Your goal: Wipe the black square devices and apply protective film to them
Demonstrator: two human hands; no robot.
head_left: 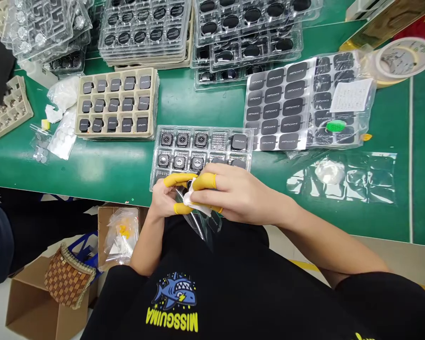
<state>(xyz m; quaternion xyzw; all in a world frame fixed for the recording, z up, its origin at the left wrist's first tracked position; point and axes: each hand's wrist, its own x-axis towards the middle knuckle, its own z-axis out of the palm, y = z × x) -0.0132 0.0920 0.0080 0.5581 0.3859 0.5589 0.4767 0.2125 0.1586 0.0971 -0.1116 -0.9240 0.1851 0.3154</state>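
Pinching shiny clear plastic film (pixel 199 227) and small dark piece (pixel 189 184), mostly hidden, with left hand (pixel 163 198), thin white cloth (pixel 200 208) with right hand (pixel 244 193), at near edge of see-through plastic tray (pixel 218 140). Could drop piece through loose fingers, or scratch it by pressing hard.

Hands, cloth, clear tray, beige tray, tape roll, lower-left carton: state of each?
Left hand: closed on a small dark part, mostly hidden
Right hand: closed on white cloth
White cloth: crumpled
Clear tray: uncovered, pockets mostly filled
Beige tray: stacked, filled
Tape roll: lying flat
Carton: open
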